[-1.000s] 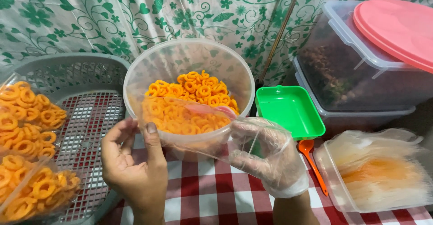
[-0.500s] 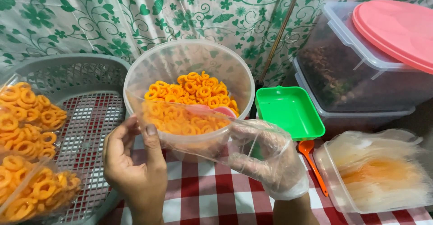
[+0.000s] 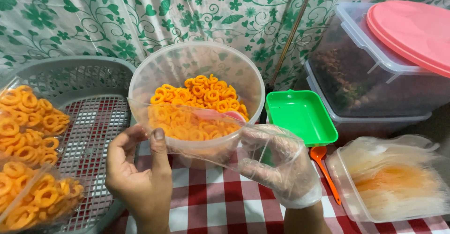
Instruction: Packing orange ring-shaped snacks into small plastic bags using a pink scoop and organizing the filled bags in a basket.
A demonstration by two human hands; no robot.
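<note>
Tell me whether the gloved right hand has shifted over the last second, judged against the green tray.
No. The right hand sits just left of and below the green tray as before, pinching the clear plastic bag.

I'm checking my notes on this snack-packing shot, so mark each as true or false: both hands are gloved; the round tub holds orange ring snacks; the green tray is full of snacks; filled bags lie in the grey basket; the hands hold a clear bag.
1. Both hands are gloved. False: only the right hand wears a clear glove; the left hand is bare.
2. The round tub holds orange ring snacks. True.
3. The green tray is full of snacks. False: it is empty.
4. Filled bags lie in the grey basket. True.
5. The hands hold a clear bag. True.
</note>
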